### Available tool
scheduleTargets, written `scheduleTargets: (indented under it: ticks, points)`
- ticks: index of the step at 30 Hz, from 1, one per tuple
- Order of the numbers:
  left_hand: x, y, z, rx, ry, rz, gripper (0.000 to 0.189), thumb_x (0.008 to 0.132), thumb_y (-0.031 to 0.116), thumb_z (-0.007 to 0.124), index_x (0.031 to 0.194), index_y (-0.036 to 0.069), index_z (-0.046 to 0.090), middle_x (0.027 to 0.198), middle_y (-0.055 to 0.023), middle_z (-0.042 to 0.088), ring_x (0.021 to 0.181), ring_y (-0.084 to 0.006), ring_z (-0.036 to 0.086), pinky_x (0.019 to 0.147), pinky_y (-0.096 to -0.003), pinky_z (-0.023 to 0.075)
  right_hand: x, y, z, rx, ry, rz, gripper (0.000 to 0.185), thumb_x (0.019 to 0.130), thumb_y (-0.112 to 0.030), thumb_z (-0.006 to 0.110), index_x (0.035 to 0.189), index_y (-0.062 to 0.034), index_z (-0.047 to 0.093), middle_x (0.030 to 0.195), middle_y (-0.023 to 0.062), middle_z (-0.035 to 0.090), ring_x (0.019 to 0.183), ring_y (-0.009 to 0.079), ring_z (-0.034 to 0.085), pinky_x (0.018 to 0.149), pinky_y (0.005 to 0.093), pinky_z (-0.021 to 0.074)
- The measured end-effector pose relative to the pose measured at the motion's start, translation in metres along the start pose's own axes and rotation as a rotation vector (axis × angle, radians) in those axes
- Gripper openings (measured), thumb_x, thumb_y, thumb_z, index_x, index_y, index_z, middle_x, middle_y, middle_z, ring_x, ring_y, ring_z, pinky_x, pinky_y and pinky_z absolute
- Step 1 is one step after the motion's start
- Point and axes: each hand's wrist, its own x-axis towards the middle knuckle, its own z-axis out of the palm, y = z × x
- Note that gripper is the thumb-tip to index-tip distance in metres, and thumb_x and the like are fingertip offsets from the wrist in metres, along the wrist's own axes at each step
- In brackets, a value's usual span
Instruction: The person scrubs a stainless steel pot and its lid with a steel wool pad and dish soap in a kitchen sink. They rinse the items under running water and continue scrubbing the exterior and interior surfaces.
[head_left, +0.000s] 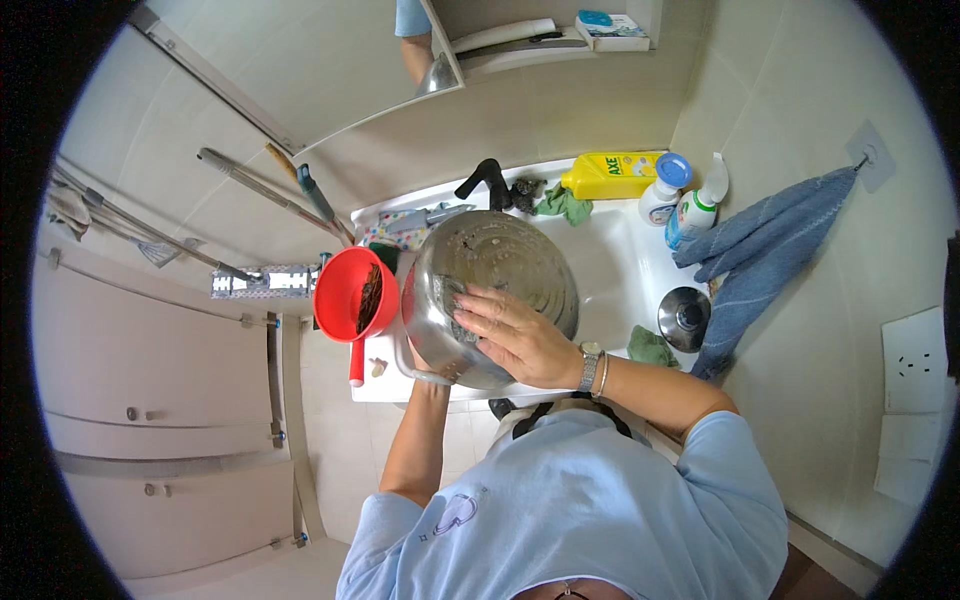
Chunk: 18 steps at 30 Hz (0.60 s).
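Observation:
A large stainless steel pot (495, 255) is held tilted over the left part of the white sink (630, 270), its stained outer base turned up. My right hand (517, 334) presses a grey steel wool scourer (450, 296) against the pot's side; a watch and a bracelet are on that wrist. My left hand (426, 366) is at the pot's lower left edge by a handle (431, 377), with its fingers mostly hidden behind the pot. The black faucet (487, 180) stands just behind the pot.
A red plastic dipper (330, 300) with brown strips sits left. Behind are a yellow detergent bottle (611, 176), green cloth (564, 205) and a dark scourer (526, 193). At right are a white bottle (660, 201), a spray bottle (691, 217), a pot lid (684, 319) and a hanging blue towel (780, 232).

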Motion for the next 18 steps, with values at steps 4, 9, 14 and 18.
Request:
scheduleTargets:
  ticks: [4, 9, 14, 18]
  points:
    - [0.01, -0.011, 0.003, 0.098, 0.01, -0.072, 0.05, 0.102, 0.047, 0.043, 0.13, 0.009, 0.055, 0.123, -0.0091, 0.063, 0.107, -0.0222, 0.064, 0.093, -0.0371, 0.0538, -0.011, 0.01, -0.002, -0.006, 0.074, 0.06, 0.044, 0.093, -0.009, 0.061, 0.136, -0.0031, 0.056, 0.143, 0.016, 0.05, 0.136, 0.0353, 0.045, 0.113, 0.0472, 0.0367]
    - [0.023, -0.043, 0.008, 0.004, -0.087, -0.071, 0.045, 0.101, 0.039, 0.048, 0.133, 0.008, 0.055, 0.124, -0.0089, 0.064, 0.11, -0.0227, 0.064, 0.094, -0.0365, 0.0542, -0.023, 0.02, -0.015, -0.052, 0.137, 0.147, 0.037, 0.093, -0.013, 0.063, 0.129, -0.0025, 0.061, 0.136, 0.0162, 0.057, 0.13, 0.0353, 0.052, 0.109, 0.0449, 0.0421]
    - [0.035, -0.071, 0.012, 0.031, -0.079, -0.062, 0.042, 0.101, 0.033, 0.05, 0.135, 0.008, 0.053, 0.128, -0.0087, 0.062, 0.114, -0.023, 0.063, 0.098, -0.0373, 0.0526, -0.028, 0.034, -0.026, -0.137, 0.123, 0.182, 0.036, 0.093, -0.013, 0.062, 0.128, -0.0034, 0.063, 0.135, 0.0167, 0.058, 0.129, 0.0354, 0.052, 0.107, 0.044, 0.0434]
    - [0.044, -0.086, 0.009, -0.046, -0.108, -0.118, 0.042, 0.103, 0.035, 0.047, 0.135, 0.009, 0.053, 0.129, -0.0096, 0.061, 0.117, -0.0239, 0.061, 0.101, -0.0395, 0.0515, -0.032, 0.05, -0.029, -0.128, 0.105, 0.251, 0.036, 0.094, -0.014, 0.061, 0.128, -0.0041, 0.062, 0.136, 0.0164, 0.057, 0.13, 0.0355, 0.052, 0.108, 0.0433, 0.0431]
